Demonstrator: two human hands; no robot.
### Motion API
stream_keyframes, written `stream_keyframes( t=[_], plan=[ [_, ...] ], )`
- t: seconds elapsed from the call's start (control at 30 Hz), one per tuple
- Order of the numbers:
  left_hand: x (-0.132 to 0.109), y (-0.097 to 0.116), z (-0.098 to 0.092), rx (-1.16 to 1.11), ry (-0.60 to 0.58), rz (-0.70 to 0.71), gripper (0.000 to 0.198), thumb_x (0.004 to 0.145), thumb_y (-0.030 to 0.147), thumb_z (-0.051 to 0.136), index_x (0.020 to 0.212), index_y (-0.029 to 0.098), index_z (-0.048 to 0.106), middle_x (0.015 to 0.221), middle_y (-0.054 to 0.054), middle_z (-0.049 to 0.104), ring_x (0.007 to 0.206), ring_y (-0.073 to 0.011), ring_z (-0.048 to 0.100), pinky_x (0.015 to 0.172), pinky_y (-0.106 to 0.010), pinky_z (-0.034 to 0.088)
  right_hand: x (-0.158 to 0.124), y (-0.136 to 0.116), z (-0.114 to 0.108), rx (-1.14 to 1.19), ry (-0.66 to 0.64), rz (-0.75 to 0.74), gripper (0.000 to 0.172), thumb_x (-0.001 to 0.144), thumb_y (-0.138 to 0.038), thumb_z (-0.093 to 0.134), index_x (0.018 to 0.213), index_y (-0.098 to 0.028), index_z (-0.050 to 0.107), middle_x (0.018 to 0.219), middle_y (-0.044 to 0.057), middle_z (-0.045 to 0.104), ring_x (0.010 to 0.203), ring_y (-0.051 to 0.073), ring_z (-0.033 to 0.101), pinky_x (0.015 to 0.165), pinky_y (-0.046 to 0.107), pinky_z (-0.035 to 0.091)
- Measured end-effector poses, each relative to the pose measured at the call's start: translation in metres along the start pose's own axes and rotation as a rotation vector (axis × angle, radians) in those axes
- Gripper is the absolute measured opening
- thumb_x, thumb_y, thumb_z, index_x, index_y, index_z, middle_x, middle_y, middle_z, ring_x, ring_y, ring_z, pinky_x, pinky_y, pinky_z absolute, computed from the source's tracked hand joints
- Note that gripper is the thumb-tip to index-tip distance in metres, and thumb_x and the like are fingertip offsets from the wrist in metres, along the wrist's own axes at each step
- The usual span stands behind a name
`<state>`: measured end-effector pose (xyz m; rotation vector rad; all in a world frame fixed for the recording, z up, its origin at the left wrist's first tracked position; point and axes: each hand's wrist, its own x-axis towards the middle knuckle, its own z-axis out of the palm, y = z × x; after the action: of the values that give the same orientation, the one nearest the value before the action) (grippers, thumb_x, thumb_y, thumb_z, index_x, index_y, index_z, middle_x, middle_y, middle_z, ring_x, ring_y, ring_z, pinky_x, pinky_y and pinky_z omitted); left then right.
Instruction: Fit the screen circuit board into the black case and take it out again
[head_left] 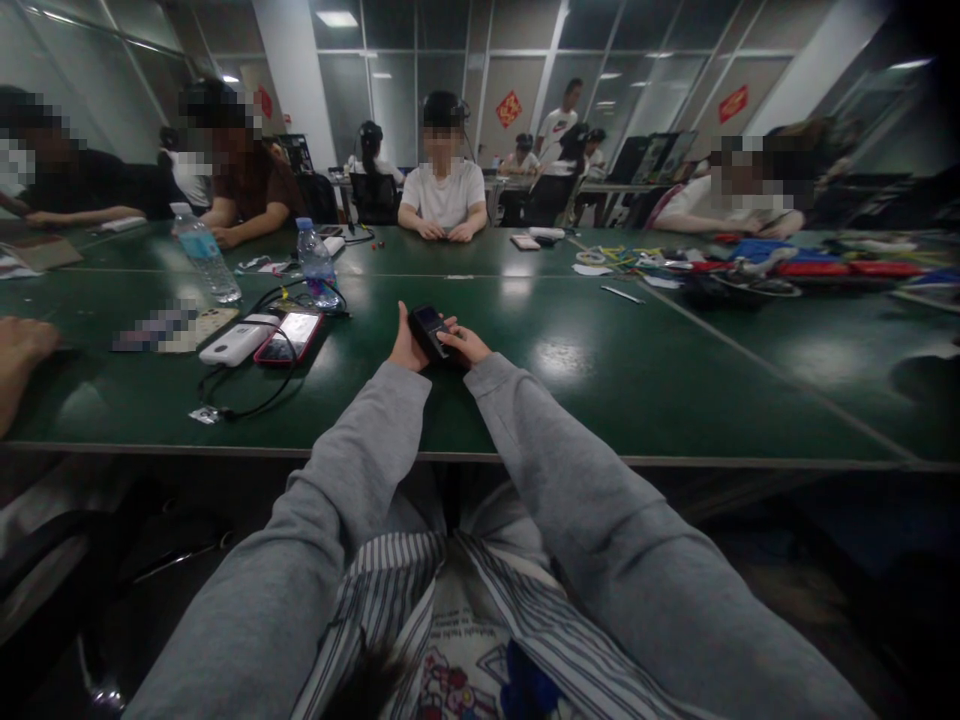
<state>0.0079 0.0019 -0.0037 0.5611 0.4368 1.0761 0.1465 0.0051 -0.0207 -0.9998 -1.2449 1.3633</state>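
Observation:
A black handheld device [431, 330] with a small dark screen and what look like keys is held just above the green table. My left hand [407, 345] grips it along its left side, thumb pointing up. Around its lower right side is my right hand [466, 344], closed on it with the thumb over the key area. The device tilts, its top leaning left. Most of the fingers behind it are hidden.
Left of my hands lie a phone in a red case [289, 338], a white power bank [238, 340] and a black cable [259, 408]. Two water bottles [204, 255] stand beyond. Cables and tools [757, 270] are heaped at right. People sit across the table [570, 400].

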Motion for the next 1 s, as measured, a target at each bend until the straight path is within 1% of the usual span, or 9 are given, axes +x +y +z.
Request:
stream_keyframes(
  t=[0.1,0.27,0.33,0.53,0.63,0.73,0.8,0.87,1.0],
  plan=[
    [0.001,0.0,-0.002,-0.049,-0.052,0.007,0.082,0.082,0.08,0.036,0.122,0.011,0.057,0.12,-0.019,0.067,0.112,-0.0306,0.063,0.098,-0.045,0.049,0.0,0.002,0.002,0.007,-0.051,-0.025,0.061,0.041,-0.058,0.086,0.067,-0.023,0.044,0.076,-0.003,0.06,0.07,0.015,0.06,0.064,0.031,0.051],
    [0.003,-0.001,-0.004,-0.067,-0.065,0.03,0.073,0.087,0.074,0.036,0.12,0.013,0.057,0.124,-0.018,0.065,0.116,-0.0298,0.062,0.101,-0.046,0.047,0.004,0.006,0.002,-0.078,0.004,-0.058,0.053,0.053,-0.056,0.082,0.076,-0.024,0.047,0.098,0.001,0.062,0.094,0.021,0.061,0.084,0.04,0.052],
    [0.002,0.0,-0.004,-0.063,-0.058,0.053,0.068,0.087,0.072,0.038,0.117,0.015,0.059,0.124,-0.017,0.065,0.116,-0.0292,0.062,0.1,-0.046,0.048,0.005,0.007,0.003,-0.129,0.016,-0.074,0.05,0.058,-0.056,0.079,0.079,-0.024,0.047,0.102,0.002,0.06,0.099,0.022,0.059,0.088,0.042,0.05],
    [0.0,0.0,-0.002,-0.046,0.032,0.083,0.057,0.087,0.067,0.043,0.109,0.018,0.062,0.119,-0.015,0.067,0.112,-0.0279,0.063,0.097,-0.045,0.049,0.002,0.011,0.004,-0.279,0.046,-0.18,0.053,0.063,-0.064,0.074,0.085,-0.025,0.047,0.09,0.001,0.059,0.092,0.021,0.06,0.09,0.041,0.048],
    [0.0,0.0,-0.003,-0.037,0.07,0.09,0.058,0.087,0.068,0.043,0.107,0.017,0.063,0.114,-0.014,0.068,0.108,-0.0273,0.064,0.096,-0.045,0.049,-0.002,0.012,0.003,-0.349,0.049,-0.273,0.061,0.061,-0.067,0.074,0.096,-0.025,0.048,0.101,0.005,0.062,0.099,0.023,0.061,0.094,0.042,0.047],
    [0.001,0.0,-0.003,-0.033,0.094,0.104,0.06,0.089,0.068,0.04,0.109,0.017,0.063,0.112,-0.014,0.069,0.107,-0.0273,0.065,0.096,-0.045,0.049,-0.007,0.011,0.004,-0.498,0.049,-0.338,0.07,0.053,-0.059,0.083,0.104,-0.023,0.049,0.111,0.01,0.063,0.105,0.029,0.061,0.097,0.046,0.045],
    [0.001,-0.001,-0.003,-0.037,0.094,0.12,0.061,0.089,0.068,0.038,0.111,0.017,0.063,0.11,-0.014,0.07,0.106,-0.0276,0.065,0.096,-0.046,0.049,-0.01,0.008,0.004,-0.59,0.051,-0.37,0.068,0.053,-0.053,0.084,0.105,-0.023,0.051,0.112,0.012,0.063,0.107,0.032,0.061,0.098,0.048,0.044],
    [0.001,-0.001,-0.004,-0.042,0.09,0.127,0.062,0.089,0.068,0.038,0.113,0.017,0.064,0.107,-0.014,0.071,0.105,-0.0279,0.065,0.096,-0.046,0.049,-0.013,0.005,0.005,-0.633,0.059,-0.392,0.062,0.058,-0.05,0.081,0.106,-0.022,0.052,0.112,0.012,0.064,0.107,0.032,0.061,0.098,0.049,0.044],
    [0.0,0.0,-0.004,-0.046,0.081,0.073,0.071,0.088,0.071,0.035,0.114,0.012,0.064,0.098,-0.016,0.072,0.103,-0.03,0.066,0.093,-0.044,0.05,-0.013,-0.001,0.003,-0.616,0.13,-0.419,0.056,0.065,-0.047,0.075,0.11,-0.023,0.051,0.11,0.009,0.065,0.105,0.03,0.062,0.098,0.048,0.045]
  ],
)
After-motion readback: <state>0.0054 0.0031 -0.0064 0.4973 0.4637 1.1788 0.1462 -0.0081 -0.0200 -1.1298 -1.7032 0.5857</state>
